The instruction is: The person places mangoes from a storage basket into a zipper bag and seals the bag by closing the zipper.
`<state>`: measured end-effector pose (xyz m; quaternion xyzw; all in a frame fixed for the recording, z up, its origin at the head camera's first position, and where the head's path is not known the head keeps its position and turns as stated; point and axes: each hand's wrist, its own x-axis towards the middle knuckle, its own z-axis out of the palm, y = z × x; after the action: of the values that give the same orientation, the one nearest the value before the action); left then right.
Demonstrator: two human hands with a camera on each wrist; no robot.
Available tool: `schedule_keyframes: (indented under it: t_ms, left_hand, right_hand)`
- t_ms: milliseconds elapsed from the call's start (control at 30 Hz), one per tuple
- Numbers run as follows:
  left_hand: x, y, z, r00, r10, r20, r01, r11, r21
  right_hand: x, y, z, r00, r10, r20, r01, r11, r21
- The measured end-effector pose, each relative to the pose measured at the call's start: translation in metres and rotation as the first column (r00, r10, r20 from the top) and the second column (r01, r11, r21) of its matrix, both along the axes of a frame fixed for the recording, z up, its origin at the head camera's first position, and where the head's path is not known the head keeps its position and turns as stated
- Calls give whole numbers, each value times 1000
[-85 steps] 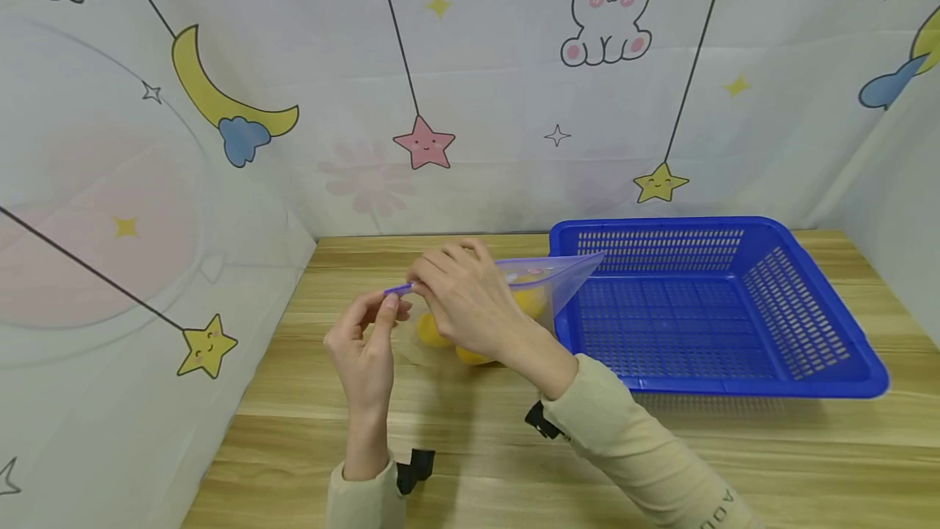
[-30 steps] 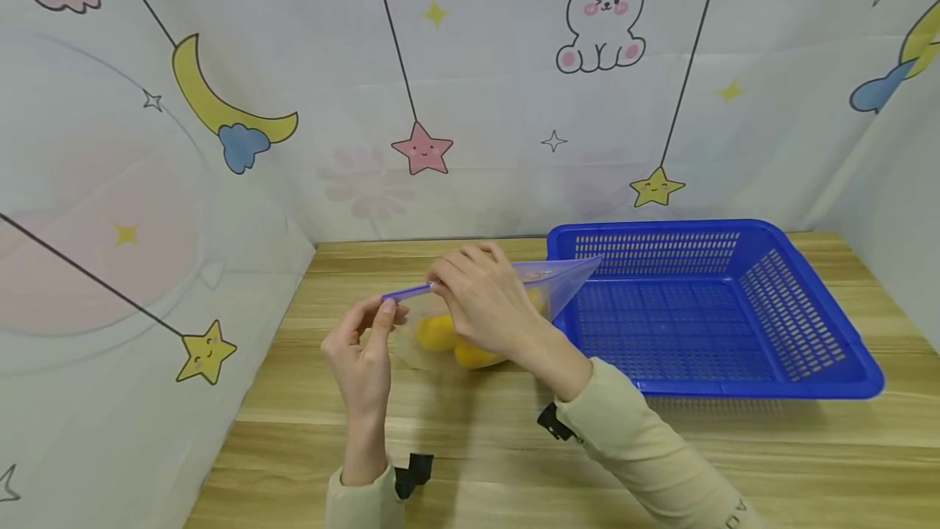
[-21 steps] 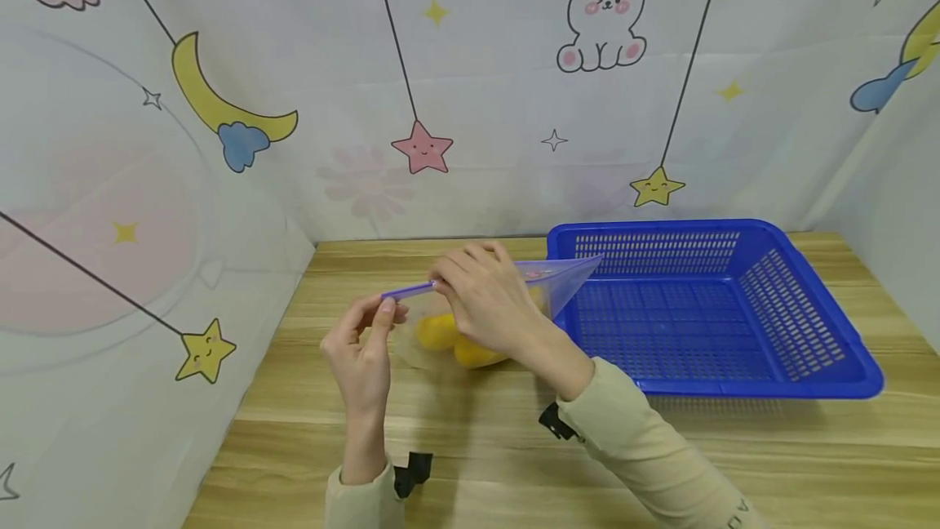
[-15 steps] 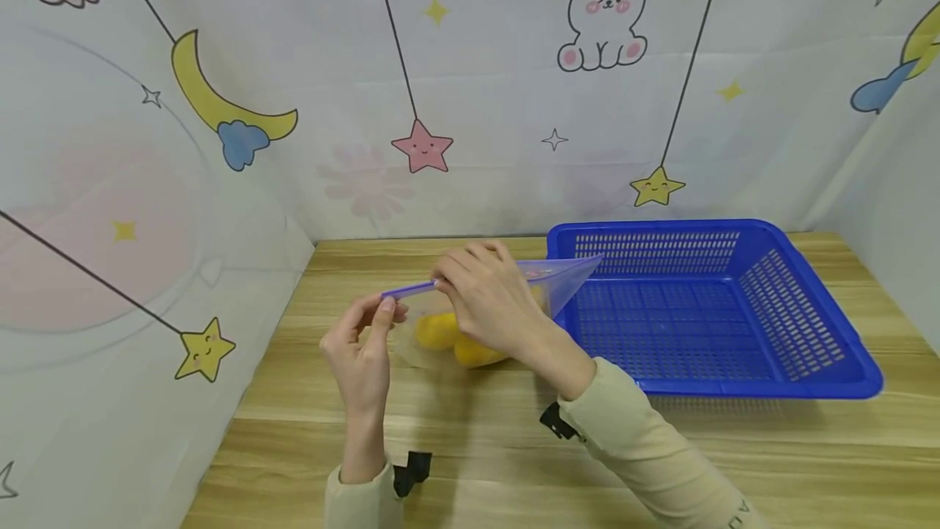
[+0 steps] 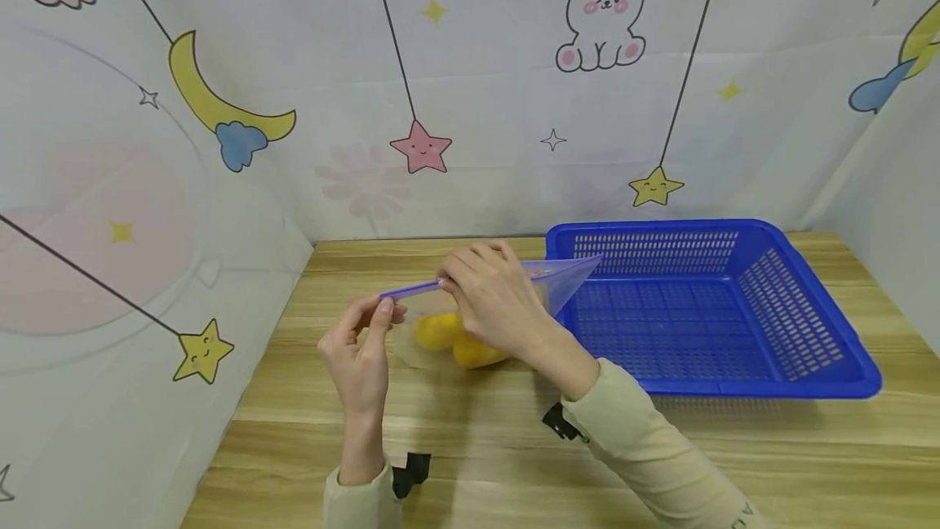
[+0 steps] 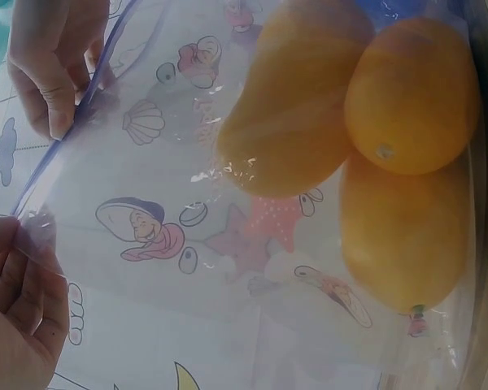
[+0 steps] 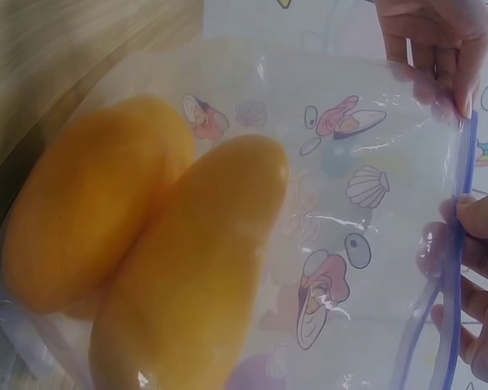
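Note:
A clear zip bag [image 7: 366, 268] with purple seal and sea-cartoon print stands on the table. Inside lie three yellow-orange mangoes [image 6: 407, 97], low in the bag. My left hand [image 5: 363, 357] pinches the seal's left end between thumb and fingers. Farther right along the same purple strip, my right hand [image 5: 495, 300] pinches it between thumb and fingertips, its back covering part of the bag in the head view. Between the hands the seal [image 7: 468, 154] runs as one line; past my right hand its two edges spread apart in the right wrist view.
A blue plastic basket [image 5: 705, 388] with mesh walls stands to the right, and the bag's right corner overlaps its left rim in the head view. A printed cartoon cloth [image 5: 499, 104] hangs behind the wooden table [image 5: 499, 464].
My right hand has slid to the right along the seal, so a longer stretch of purple strip shows between my hands. My left hand has stayed at the left end, still pinching.

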<state>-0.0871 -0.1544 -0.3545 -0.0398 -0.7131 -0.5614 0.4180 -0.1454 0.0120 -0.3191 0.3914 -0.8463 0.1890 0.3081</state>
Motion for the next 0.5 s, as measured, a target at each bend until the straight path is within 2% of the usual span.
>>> schedule_keyframes:
  t_ms: [500]
  left_hand:
    - [1, 0, 1, 1000, -12, 6, 12, 1000, 14]
  right_hand:
    - [-1, 6, -1, 1000, -5, 11, 5, 1000, -4]
